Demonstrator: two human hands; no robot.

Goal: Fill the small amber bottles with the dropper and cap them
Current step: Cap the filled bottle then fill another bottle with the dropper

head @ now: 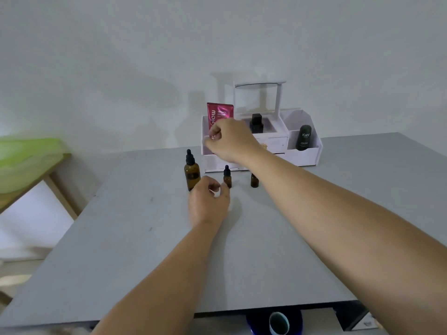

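left grip (208, 204) curled, holds nothing visible, near small amber bottle (227, 177) | right grip (228, 141) half-closed above counter (121, 238), contents unclear

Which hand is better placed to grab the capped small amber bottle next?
Left. The left hand hovers right beside the small bottle; the right hand is raised farther back by the white organizer.

right forearm hides top of 1 small amber bottle (254, 181) | red sachet (220, 114) bottom behind right hand (229, 141)
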